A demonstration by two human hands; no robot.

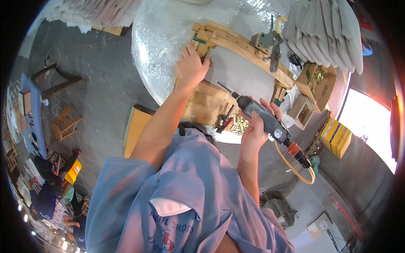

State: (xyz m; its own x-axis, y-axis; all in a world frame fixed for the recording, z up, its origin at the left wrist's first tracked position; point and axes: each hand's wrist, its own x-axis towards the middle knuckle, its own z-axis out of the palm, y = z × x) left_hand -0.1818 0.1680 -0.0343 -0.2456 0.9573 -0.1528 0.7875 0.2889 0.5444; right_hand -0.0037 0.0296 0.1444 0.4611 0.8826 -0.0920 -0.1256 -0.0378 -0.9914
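My left hand [192, 66] is at the left end of a wooden jig [236, 40], its fingers over the outer side and its thumb toward the inside, gripping it. A flat light-grey panel [238, 67] lies within the jig. My right hand [254, 130] is wrapped round a dark-grey air drill [261, 114]. The drill's long thin bit [225, 87] points up and left over the jig's near wooden board [206, 101], apart from the panel. From the drill's orange-collared end runs a yellow air hose [291, 166].
A metal toggle clamp [270, 44] sits on the jig's far right. Brass-coloured fittings [239, 125] lie near a small clamp [223, 122]. A carton [316, 84] of fittings, an open wooden box [301, 111] and stacked grey panels [325, 33] stand right. People work at lower left.
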